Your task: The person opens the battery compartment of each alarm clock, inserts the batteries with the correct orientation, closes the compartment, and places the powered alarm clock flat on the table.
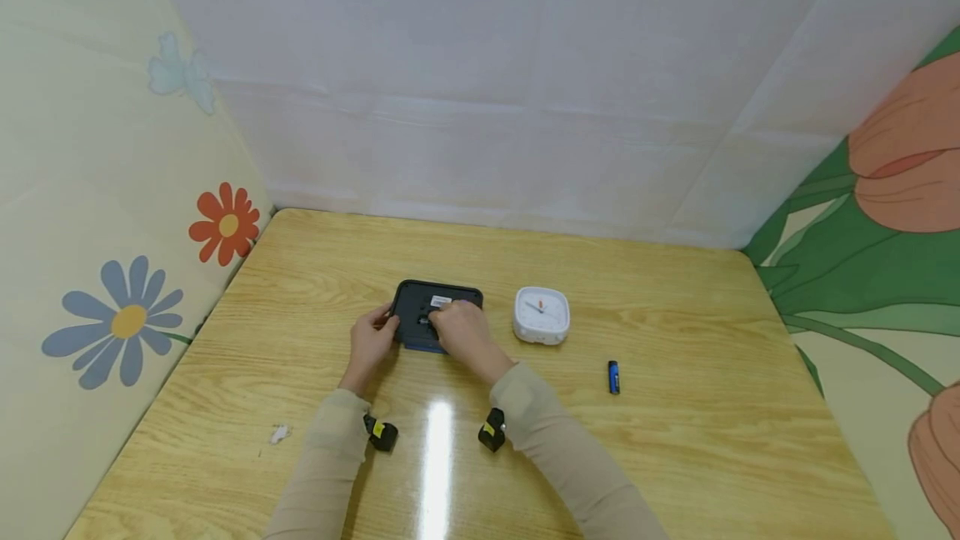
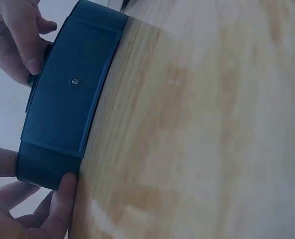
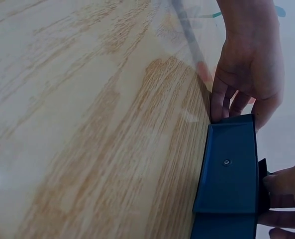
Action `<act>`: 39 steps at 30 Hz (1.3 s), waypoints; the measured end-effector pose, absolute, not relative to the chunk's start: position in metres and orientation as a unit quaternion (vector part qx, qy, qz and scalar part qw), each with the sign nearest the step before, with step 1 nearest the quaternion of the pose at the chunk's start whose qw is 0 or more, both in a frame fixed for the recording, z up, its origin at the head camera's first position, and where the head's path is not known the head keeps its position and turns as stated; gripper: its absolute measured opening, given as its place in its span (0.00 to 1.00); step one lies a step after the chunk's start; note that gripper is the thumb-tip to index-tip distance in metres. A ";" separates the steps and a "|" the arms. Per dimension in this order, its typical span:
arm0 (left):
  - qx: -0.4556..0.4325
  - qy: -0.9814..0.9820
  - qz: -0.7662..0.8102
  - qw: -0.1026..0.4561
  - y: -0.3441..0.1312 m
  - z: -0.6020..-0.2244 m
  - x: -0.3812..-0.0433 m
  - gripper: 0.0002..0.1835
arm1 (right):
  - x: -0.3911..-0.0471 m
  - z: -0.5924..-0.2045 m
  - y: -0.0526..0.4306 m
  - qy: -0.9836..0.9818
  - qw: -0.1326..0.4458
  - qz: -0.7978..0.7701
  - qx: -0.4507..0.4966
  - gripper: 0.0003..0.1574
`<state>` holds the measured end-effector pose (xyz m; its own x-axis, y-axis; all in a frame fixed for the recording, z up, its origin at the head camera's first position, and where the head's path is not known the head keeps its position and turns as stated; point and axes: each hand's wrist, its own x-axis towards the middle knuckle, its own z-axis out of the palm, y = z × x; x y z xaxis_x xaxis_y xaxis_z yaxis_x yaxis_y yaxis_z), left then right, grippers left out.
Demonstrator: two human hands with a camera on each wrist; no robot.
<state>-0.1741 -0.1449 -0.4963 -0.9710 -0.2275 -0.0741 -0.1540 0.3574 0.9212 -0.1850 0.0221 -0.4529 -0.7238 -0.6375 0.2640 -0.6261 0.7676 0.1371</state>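
A dark rectangular device lies on the table with its back up, showing a white label. From the side, a small screw shows in its edge. My left hand grips the left end between thumb and fingers. My right hand is over the middle of the back, its fingers pinching a small black piece that stands up from the surface. The right hand hides part of the back in the head view.
A white alarm clock stands right of the device. Farther right lies a blue and black battery. A small white scrap lies at the left front. Under the wrists hang black camera blocks. Cloth walls surround the wooden table.
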 end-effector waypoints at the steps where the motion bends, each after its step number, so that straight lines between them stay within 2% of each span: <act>1: 0.116 -0.823 -0.555 0.032 -0.145 -0.497 -0.174 0.20 | -0.185 -0.453 0.022 -0.928 0.149 -0.018 0.341 0.10; 22: 0.114 -0.821 -0.558 0.025 -0.145 -0.497 -0.174 0.20 | -0.187 -0.457 0.018 -0.933 0.150 -0.021 0.328 0.10; 39: 0.107 -0.824 -0.556 0.027 -0.146 -0.499 -0.174 0.20 | -0.183 -0.453 0.016 -0.939 0.122 -0.019 0.322 0.10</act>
<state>-0.1739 -0.1460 -0.4989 -0.9758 -0.2055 -0.0751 -0.1464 0.3581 0.9222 -0.1835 0.0159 -0.4535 -0.7627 -0.6091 0.2177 -0.6000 0.7919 0.1135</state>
